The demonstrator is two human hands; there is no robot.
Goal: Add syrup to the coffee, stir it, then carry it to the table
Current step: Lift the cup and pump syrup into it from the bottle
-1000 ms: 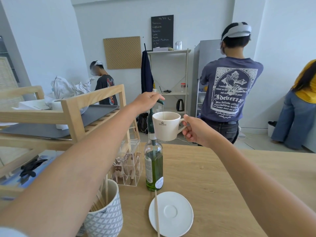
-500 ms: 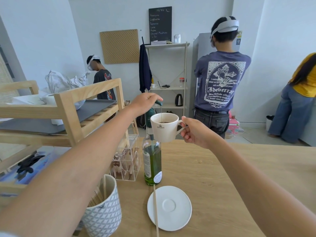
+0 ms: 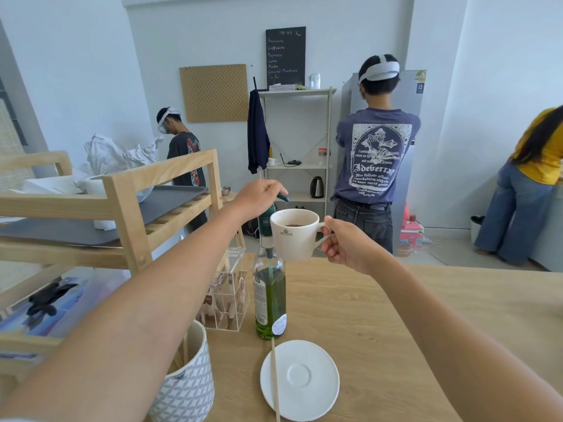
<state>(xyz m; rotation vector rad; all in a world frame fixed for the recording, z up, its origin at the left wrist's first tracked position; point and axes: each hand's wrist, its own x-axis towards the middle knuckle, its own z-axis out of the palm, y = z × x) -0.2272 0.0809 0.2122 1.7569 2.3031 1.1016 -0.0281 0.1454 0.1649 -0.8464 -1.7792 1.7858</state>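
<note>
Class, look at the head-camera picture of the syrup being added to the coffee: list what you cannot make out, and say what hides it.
- Pump top of the syrup bottle: covered by the left hand; only the spout tip shows.
- Syrup stream: not discernible.
- How full the cup is: the rim hides most of the coffee.
- Cup handle: wrapped by the right hand.
- Wooden stirrer: lower end cut off by the bottom edge.
- Bottle label: too small to read.

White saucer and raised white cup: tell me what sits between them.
In the head view, only bare wooden tabletop lies between the round white saucer and the white ceramic cup; the green glass syrup bottle stands just left of that stretch.
</note>
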